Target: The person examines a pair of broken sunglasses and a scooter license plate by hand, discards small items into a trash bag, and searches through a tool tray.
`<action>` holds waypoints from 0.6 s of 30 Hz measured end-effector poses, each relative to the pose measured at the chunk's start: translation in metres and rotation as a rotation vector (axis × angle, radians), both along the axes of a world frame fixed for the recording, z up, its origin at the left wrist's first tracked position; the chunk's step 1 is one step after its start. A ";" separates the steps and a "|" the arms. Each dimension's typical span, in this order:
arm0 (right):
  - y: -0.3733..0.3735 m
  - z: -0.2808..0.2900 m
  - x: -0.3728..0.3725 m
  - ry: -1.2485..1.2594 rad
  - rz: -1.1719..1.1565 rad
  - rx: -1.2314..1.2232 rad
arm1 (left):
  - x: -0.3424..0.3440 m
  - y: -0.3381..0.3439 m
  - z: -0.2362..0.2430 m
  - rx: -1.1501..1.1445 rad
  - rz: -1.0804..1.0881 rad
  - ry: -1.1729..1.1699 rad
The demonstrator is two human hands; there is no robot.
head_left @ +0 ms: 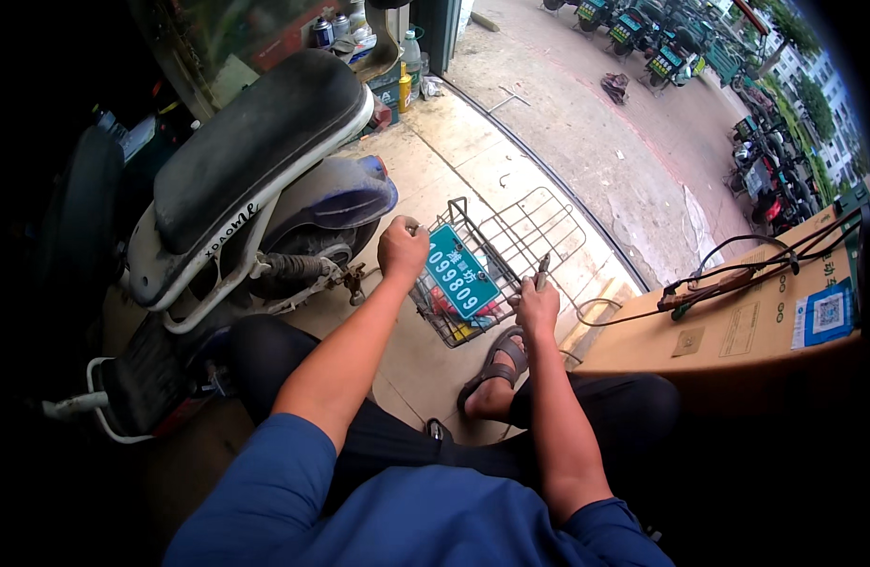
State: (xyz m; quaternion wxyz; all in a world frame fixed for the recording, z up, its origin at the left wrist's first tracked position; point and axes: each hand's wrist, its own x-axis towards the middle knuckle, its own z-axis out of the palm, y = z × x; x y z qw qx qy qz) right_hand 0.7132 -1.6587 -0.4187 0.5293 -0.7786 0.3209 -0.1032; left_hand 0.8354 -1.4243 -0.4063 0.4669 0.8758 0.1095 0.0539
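Observation:
A wire basket [446, 330] with a teal number plate [464, 271] on it sits on the tiled floor in front of me. Its wire lid [554, 219] is folded out toward the doorway. My left hand [404, 248] is closed beside the plate's left end; what its fingers hold, if anything, is too small to make out. By the basket's right side, my right hand [537, 309] grips a short dark hand tool [543, 268] pointing up, its exact kind unclear. Colourful items [451, 307] lie partly hidden inside the basket.
A scooter with a black seat [265, 132] stands close on my left, its shock absorber [298, 266] beside my knee. At right is a cardboard box [680, 331] with black cables [728, 279] on it. Bottles [412, 52] stand by the doorway; parked scooters [666, 61] are outside.

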 end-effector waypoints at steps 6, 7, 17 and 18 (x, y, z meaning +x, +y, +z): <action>0.014 0.021 -0.023 -0.009 -0.004 0.084 | -0.011 0.004 -0.029 -0.114 0.002 0.106; 0.010 0.026 -0.026 0.000 0.028 -0.059 | -0.013 0.005 -0.038 -0.153 0.009 0.126; 0.033 0.053 -0.053 0.173 0.437 0.974 | -0.054 0.000 -0.009 -0.199 -0.062 0.383; 0.035 0.051 -0.051 0.200 0.441 0.954 | -0.058 0.001 -0.007 -0.166 -0.052 0.401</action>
